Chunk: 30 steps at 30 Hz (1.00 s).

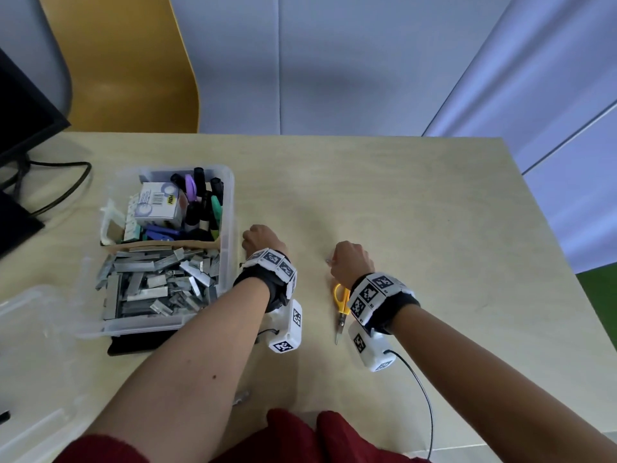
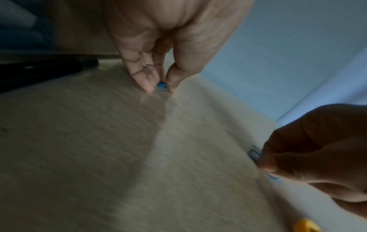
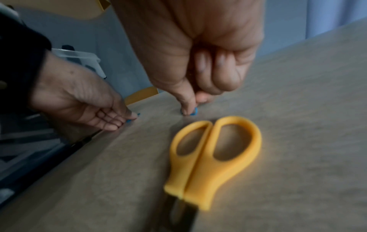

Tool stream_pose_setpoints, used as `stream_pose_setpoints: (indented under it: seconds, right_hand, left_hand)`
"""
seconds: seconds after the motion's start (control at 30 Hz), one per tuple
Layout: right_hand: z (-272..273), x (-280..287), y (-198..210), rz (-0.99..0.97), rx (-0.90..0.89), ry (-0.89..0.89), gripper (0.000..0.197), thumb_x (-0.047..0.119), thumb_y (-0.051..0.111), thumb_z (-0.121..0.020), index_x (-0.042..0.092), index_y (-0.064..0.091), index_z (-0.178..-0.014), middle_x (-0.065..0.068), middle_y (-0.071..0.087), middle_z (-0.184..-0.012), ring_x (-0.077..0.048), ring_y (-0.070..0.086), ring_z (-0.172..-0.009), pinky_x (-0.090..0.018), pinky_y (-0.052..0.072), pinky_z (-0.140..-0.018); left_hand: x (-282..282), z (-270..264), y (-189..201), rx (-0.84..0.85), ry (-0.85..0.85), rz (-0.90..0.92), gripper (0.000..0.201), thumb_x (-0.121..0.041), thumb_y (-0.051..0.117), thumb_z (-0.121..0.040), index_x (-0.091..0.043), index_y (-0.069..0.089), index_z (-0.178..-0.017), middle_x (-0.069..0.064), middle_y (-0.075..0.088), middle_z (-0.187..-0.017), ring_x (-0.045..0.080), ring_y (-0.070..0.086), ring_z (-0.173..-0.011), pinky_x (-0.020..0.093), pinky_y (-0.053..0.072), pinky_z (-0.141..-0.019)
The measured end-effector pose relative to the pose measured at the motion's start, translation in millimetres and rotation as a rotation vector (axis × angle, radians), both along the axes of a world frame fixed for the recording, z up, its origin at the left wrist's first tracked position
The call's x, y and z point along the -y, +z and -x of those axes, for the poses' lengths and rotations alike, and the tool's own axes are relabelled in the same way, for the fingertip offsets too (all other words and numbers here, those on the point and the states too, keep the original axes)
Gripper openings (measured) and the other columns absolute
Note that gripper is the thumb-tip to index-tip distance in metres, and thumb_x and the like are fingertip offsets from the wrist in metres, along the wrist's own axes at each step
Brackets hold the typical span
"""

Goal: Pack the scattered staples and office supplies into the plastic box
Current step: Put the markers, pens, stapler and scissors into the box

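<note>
The clear plastic box (image 1: 229, 208) stands at the table's left, with several staple strips (image 1: 157, 282) in its near half and markers and a small carton in its far half. Just right of the box, my left hand (image 2: 160, 88) pinches a small blue clip (image 2: 161, 85) against the tabletop between thumb and fingers. My right hand (image 3: 191, 108), further right, pinches another blue paper clip (image 3: 194, 112) on the table, its other fingers curled. Yellow-handled scissors (image 3: 214, 157) lie closed on the table just behind the right hand, blades toward me.
The clear lid (image 1: 33, 329) lies at the near left. A flat black object (image 1: 133, 344) sticks out from under the box. A monitor base and cables (image 1: 60, 182) are at the far left, and a yellow chair (image 1: 133, 68) stands beyond the table. One loose staple strip (image 1: 242, 397) lies near my body.
</note>
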State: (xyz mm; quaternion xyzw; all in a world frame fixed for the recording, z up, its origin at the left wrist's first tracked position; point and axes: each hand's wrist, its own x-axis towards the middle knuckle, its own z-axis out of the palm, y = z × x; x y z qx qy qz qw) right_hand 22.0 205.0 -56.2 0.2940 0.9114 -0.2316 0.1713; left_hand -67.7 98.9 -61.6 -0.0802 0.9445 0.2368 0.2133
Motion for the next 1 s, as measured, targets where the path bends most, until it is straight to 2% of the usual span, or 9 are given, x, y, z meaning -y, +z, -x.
stream_pose_setpoints:
  seconds: [0.2,0.27,0.37,0.53,0.63,0.77,0.83,0.9,1.0]
  right_hand:
    - [0.7,-10.9,-1.5,0.202,-0.054,-0.01,0.01,0.008,0.045,-0.088,0.007,0.054,-0.083,-0.018,0.064,-0.1,-0.027,0.057,-0.092,-0.027,0.043,-0.07]
    - [0.4,-16.4,-3.4,0.352,-0.137,-0.134,0.014,0.005,0.048,-0.087,0.009,0.052,-0.074,-0.015,0.066,-0.092,-0.018,0.056,-0.075,-0.019,0.04,-0.058]
    - [-0.9,-19.0,-6.2,0.676,-0.185,-0.363,0.024,-0.007,0.046,-0.085,0.011,0.049,-0.07,-0.011,0.058,-0.072,-0.012,0.041,-0.05,-0.021,0.035,-0.046]
    - [2.6,-14.2,5.3,1.014,-0.241,-0.555,0.032,-0.015,0.028,-0.088,0.004,0.053,-0.082,-0.007,0.041,-0.062,-0.012,0.035,-0.048,-0.02,0.031,-0.044]
    - [10.5,-11.1,18.5,1.103,-0.28,-0.597,0.028,-0.011,0.03,-0.089,0.003,0.052,-0.078,-0.007,0.035,-0.062,-0.015,0.038,-0.05,-0.018,0.034,-0.041]
    - [31.5,2.4,43.4,1.039,-0.293,-0.468,0.021,0.0,0.043,-0.091,0.004,0.054,-0.073,-0.008,0.041,-0.063,-0.01,0.042,-0.04,-0.016,0.031,-0.038]
    - [44.2,15.0,61.3,0.984,-0.305,-0.337,0.023,-0.002,0.042,-0.091,0.004,0.054,-0.073,-0.008,0.045,-0.063,-0.007,0.043,-0.037,-0.016,0.03,-0.039]
    - [56.9,30.3,79.1,0.951,-0.35,-0.217,0.027,-0.008,0.037,-0.091,0.004,0.053,-0.073,-0.009,0.046,-0.064,-0.005,0.044,-0.037,-0.015,0.03,-0.039]
    - [72.9,53.8,102.6,0.895,-0.382,-0.069,0.03,-0.014,0.035,-0.087,0.004,0.055,-0.074,-0.01,0.05,-0.067,-0.005,0.049,-0.044,-0.013,0.036,-0.042]
  left_hand:
    - [2.1,6.2,-9.6,-0.027,-0.11,0.062,0.03,-0.011,0.047,-0.096,0.005,0.047,-0.122,0.022,0.045,-0.13,0.036,0.046,-0.12,0.04,0.041,-0.093]
    - [0.2,5.3,-8.7,-0.001,-0.139,0.084,0.033,-0.008,0.047,-0.095,0.005,0.045,-0.125,0.022,0.041,-0.132,0.035,0.043,-0.123,0.041,0.041,-0.095]
    - [-4.4,2.2,-1.4,0.042,-0.175,0.091,0.034,-0.005,0.049,-0.093,0.005,0.046,-0.126,0.021,0.041,-0.134,0.035,0.043,-0.123,0.04,0.041,-0.097]
    - [-16.1,-0.3,46.3,-0.049,-0.268,-0.057,0.032,-0.002,0.046,-0.094,0.005,0.041,-0.125,0.023,0.042,-0.133,0.038,0.044,-0.122,0.039,0.04,-0.095]
    - [-18.0,9.7,94.0,-0.197,-0.334,-0.145,0.03,-0.001,0.045,-0.092,0.004,0.046,-0.121,0.022,0.045,-0.13,0.037,0.045,-0.12,0.037,0.04,-0.092]
    - [4.6,31.0,152.6,-0.429,-0.452,-0.251,0.026,-0.002,0.044,-0.088,0.001,0.058,-0.111,0.018,0.055,-0.121,0.036,0.048,-0.114,0.032,0.039,-0.086]
    - [29.0,47.6,171.2,-0.472,-0.488,-0.221,0.027,-0.004,0.048,-0.087,0.0,0.061,-0.11,0.018,0.059,-0.118,0.035,0.052,-0.112,0.03,0.041,-0.089]
    - [59.2,63.6,178.2,-0.431,-0.528,-0.115,0.024,-0.006,0.048,-0.088,0.0,0.061,-0.107,0.019,0.061,-0.116,0.033,0.055,-0.111,0.03,0.043,-0.091]
    - [103.2,72.5,174.0,-0.26,-0.57,0.058,0.01,-0.004,0.05,-0.088,-0.007,0.059,-0.092,0.02,0.063,-0.11,0.033,0.06,-0.106,0.032,0.046,-0.083]
